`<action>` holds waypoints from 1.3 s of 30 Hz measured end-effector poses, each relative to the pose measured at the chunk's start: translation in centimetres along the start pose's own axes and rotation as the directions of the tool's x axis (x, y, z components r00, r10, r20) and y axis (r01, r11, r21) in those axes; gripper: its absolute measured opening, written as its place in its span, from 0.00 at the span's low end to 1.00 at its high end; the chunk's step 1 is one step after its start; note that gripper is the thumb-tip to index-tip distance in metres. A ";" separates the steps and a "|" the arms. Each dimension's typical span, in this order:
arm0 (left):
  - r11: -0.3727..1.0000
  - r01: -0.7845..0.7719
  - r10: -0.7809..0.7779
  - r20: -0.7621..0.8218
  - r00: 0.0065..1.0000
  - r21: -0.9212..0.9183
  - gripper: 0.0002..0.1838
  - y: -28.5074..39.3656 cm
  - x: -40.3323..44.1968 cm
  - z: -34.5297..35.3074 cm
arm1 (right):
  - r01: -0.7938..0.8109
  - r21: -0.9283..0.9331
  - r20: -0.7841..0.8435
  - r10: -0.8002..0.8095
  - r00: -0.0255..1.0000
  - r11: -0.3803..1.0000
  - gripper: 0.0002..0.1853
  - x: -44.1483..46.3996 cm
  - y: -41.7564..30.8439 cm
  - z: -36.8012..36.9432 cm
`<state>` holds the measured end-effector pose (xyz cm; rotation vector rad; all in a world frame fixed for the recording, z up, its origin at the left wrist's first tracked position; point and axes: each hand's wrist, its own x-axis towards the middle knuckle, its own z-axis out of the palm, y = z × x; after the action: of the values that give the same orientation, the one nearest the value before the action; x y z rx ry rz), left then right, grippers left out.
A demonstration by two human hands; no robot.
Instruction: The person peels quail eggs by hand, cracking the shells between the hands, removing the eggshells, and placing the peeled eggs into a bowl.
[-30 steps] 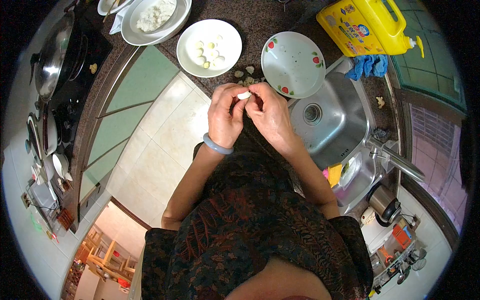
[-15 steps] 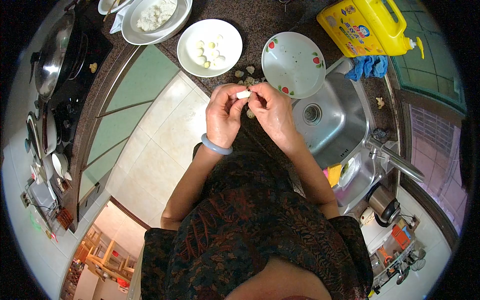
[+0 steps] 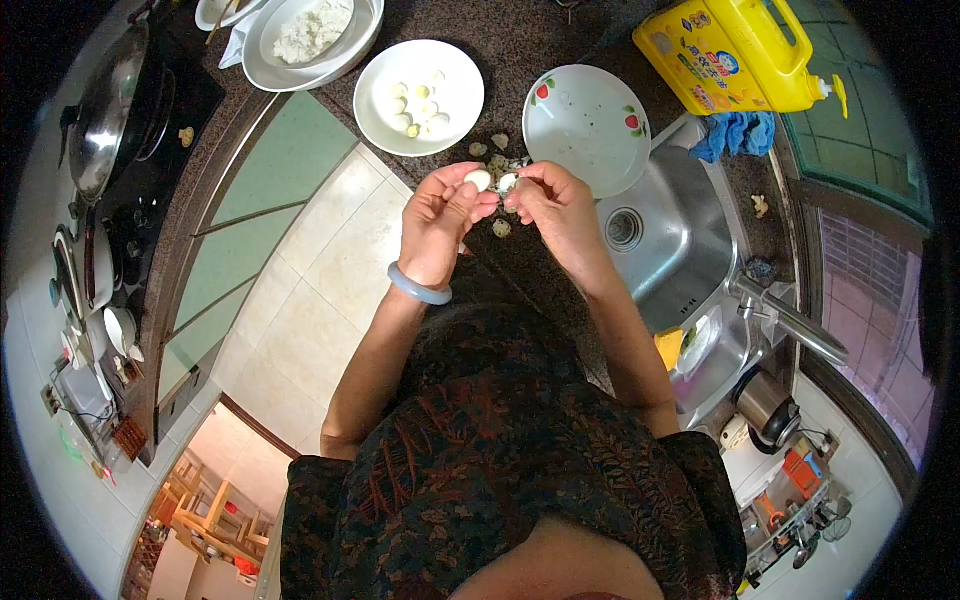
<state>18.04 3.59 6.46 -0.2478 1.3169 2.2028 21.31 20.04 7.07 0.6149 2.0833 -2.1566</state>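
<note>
My left hand (image 3: 437, 222) pinches a smooth white peeled quail egg (image 3: 478, 181) between thumb and fingers. Just apart from it, my right hand (image 3: 558, 208) grips a piece of eggshell (image 3: 508, 183), pale inside with a dark edge. Beyond my left hand stands a white bowl (image 3: 372, 112) with several peeled eggs, some showing yellowish. A larger white bowl with strawberry prints (image 3: 588, 125) is just past my right hand, with small dark specks inside. Broken shell bits (image 3: 500, 141) lie on the dark counter between the bowls, partly hidden by my fingers.
At right is a steel sink (image 3: 665, 255) with a faucet (image 3: 800, 325). A yellow detergent jug (image 3: 725, 60) and a blue cloth (image 3: 738, 135) are behind it. Far left, a wok (image 3: 110, 120) sits on the stove; a bowl of white crumbly food (image 3: 312, 30) stands at the back.
My hands have moved apart from each other. The white egg is now in my left hand alone, and the shell piece has come away in my right hand.
</note>
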 end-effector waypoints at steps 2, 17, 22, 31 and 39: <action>0.992 0.053 -0.052 0.015 0.999 -0.111 0.14 0.1 0.1 -0.4 | 0.064 -0.180 -0.057 -0.075 0.996 0.982 0.07 0.0 0.4 -0.1; 0.167 -0.619 0.510 0.470 0.720 0.767 0.17 -1.3 7.3 5.1 | 0.192 -0.879 -0.050 -0.485 0.873 0.436 0.12 1.8 1.9 -6.8; -0.333 -0.558 0.253 0.643 0.723 0.760 0.18 -5.3 13.5 7.5 | 0.126 -0.985 -0.008 -0.770 0.638 0.114 0.08 5.5 4.8 -9.2; -0.331 -0.466 -0.027 0.485 0.874 0.821 0.19 -5.1 14.4 9.0 | 0.163 -0.930 -0.014 -0.475 0.880 0.329 0.12 5.5 4.7 -8.6; -0.013 -0.531 0.467 0.475 0.746 0.847 0.14 3.9 14.2 3.5 | 0.097 -0.965 -0.048 -0.530 0.847 0.242 0.17 2.0 0.9 -7.2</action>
<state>4.53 10.34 5.15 0.9665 2.8002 1.1984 21.40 27.41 5.59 0.4176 3.3401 -0.3932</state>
